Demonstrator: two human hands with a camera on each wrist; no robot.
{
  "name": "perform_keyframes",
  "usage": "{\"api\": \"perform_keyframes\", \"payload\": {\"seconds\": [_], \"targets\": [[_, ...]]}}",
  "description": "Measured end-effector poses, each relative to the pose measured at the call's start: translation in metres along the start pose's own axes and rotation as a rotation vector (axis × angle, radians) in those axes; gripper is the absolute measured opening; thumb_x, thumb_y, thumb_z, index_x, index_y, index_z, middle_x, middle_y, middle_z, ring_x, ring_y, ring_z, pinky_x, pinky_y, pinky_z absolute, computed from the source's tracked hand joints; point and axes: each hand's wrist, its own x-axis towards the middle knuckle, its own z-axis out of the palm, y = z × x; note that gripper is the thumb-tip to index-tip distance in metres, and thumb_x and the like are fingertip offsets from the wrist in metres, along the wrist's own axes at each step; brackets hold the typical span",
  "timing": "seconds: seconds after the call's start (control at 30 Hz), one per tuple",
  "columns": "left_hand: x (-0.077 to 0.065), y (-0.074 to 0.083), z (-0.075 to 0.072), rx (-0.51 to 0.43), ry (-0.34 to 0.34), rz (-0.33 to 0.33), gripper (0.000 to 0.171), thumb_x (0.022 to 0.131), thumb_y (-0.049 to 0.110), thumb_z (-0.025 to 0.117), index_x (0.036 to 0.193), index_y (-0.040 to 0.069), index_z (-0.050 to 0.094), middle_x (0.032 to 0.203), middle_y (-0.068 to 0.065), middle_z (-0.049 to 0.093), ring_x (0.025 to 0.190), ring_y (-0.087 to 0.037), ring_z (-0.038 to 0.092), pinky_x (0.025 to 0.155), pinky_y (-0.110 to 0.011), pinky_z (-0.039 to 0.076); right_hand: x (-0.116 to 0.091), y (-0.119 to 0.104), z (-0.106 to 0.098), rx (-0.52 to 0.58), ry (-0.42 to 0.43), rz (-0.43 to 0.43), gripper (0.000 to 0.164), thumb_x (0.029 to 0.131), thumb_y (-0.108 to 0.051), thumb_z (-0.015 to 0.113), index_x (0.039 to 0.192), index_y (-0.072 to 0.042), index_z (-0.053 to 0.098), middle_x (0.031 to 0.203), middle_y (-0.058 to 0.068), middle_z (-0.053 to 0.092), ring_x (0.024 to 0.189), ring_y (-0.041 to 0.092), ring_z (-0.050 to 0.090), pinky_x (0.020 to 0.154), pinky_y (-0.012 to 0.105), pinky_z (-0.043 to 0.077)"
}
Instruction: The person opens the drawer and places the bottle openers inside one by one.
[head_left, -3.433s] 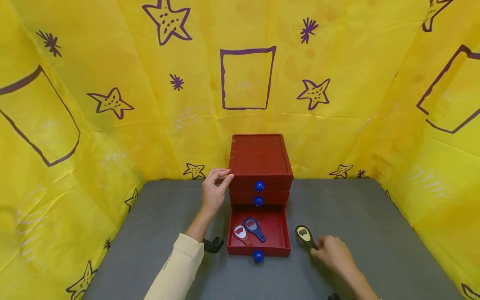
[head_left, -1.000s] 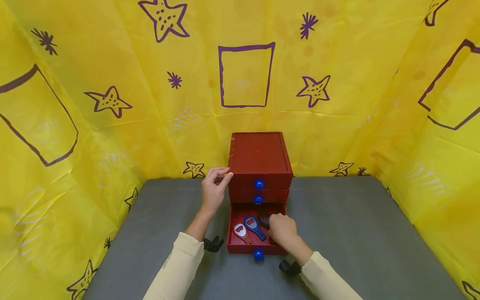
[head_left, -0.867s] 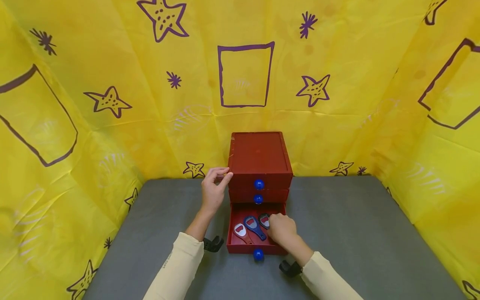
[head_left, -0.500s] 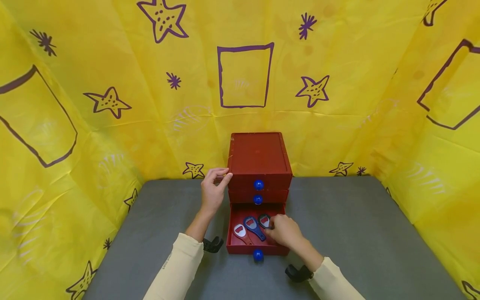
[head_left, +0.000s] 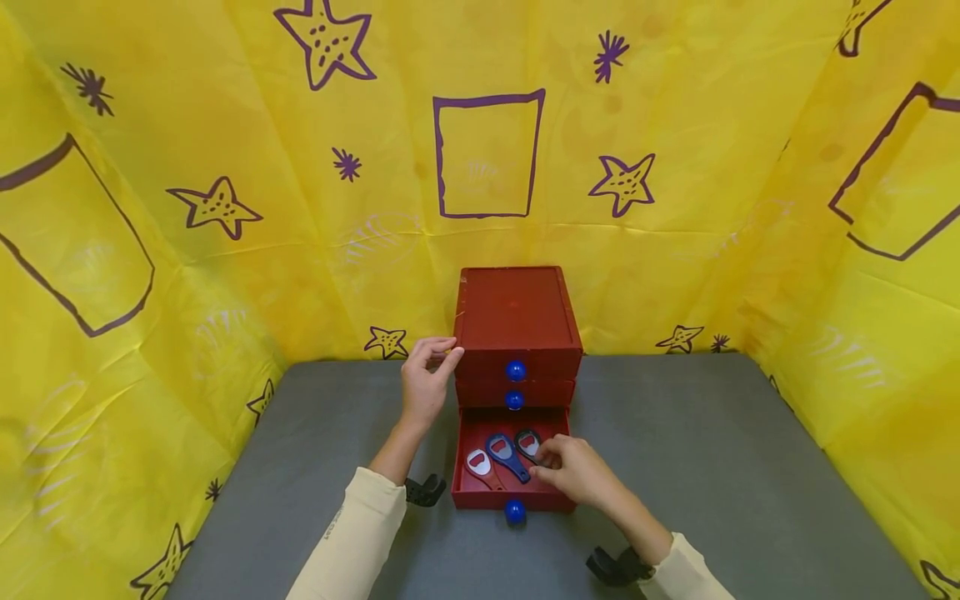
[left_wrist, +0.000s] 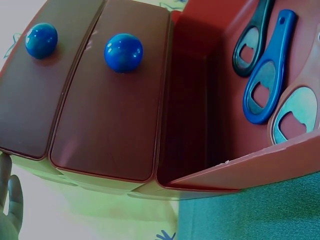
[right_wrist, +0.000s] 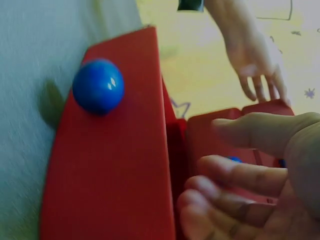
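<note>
A small red drawer cabinet (head_left: 517, 310) stands on the table, its bottom drawer (head_left: 480, 501) pulled out. Inside that drawer, side by side, lie a red bottle opener (left_wrist: 302, 102), a blue bottle opener (left_wrist: 276, 52) and a black bottle opener (left_wrist: 258, 22). My left hand (head_left: 425, 385) rests its fingertips against the cabinet's upper left front edge. Over the drawer's right side is my right hand (head_left: 579, 473), close to the black opener's handle, which it partly hides in the head view. In the right wrist view its fingers are loosely bent with nothing between them.
Two upper drawers are pushed in, with blue ball knobs (head_left: 515, 371) on their fronts. The lowest blue knob (head_left: 515, 512) sticks out toward me. A yellow cloth (head_left: 480, 242) with purple drawings surrounds the grey table (head_left: 697, 450) at the back and sides.
My right hand brought the black bottle opener from right of the drawer and laid it inside beside the blue one. It has let go and drawn back slightly right. My left hand stayed put.
</note>
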Motion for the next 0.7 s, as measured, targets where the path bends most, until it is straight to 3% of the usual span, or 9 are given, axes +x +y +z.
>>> {"api": "perform_keyframes", "payload": {"seconds": [0.2, 0.43, 0.53, 0.7], "targets": [[0.0, 0.001, -0.001, 0.007, -0.005, -0.013, 0.023, 0.086, 0.005, 0.072, 0.104, -0.009, 0.071, 0.106, -0.026, 0.064, 0.08, -0.002, 0.054, 0.071, -0.01, 0.047, -0.012, 0.0, 0.001, 0.275, -0.048, -0.056, 0.019, 0.088, -0.014, 0.071, 0.102, -0.001, 0.069, 0.087, 0.004, 0.068, 0.074, 0.002, 0.057, 0.064, 0.019, 0.051], [0.0, 0.001, 0.0, 0.005, -0.002, -0.011, 0.023, 0.086, 0.005, 0.072, 0.104, -0.009, 0.07, 0.105, -0.026, 0.064, 0.08, -0.004, 0.055, 0.07, -0.011, 0.047, -0.033, 0.001, 0.012, 0.503, -0.205, -0.091, 0.023, 0.092, -0.018, 0.067, 0.103, 0.002, 0.07, 0.091, 0.013, 0.071, 0.076, 0.0, 0.06, 0.067, 0.019, 0.053], [0.0, 0.001, 0.0, 0.007, 0.001, -0.01, 0.023, 0.086, 0.005, 0.072, 0.104, -0.009, 0.07, 0.105, -0.026, 0.064, 0.08, -0.003, 0.054, 0.07, -0.011, 0.046, -0.041, 0.003, 0.02, 0.558, -0.285, -0.056, 0.025, 0.092, -0.018, 0.067, 0.103, 0.004, 0.07, 0.088, 0.014, 0.071, 0.073, 0.001, 0.06, 0.065, 0.019, 0.053], [0.0, 0.0, 0.001, 0.005, 0.006, -0.014, 0.023, 0.086, 0.005, 0.072, 0.104, -0.009, 0.07, 0.105, -0.026, 0.064, 0.08, -0.002, 0.054, 0.07, -0.01, 0.046, -0.049, 0.008, 0.035, 0.563, -0.364, 0.096, 0.025, 0.092, -0.02, 0.067, 0.099, 0.004, 0.071, 0.08, 0.008, 0.069, 0.066, 0.008, 0.059, 0.058, 0.021, 0.051]]}}
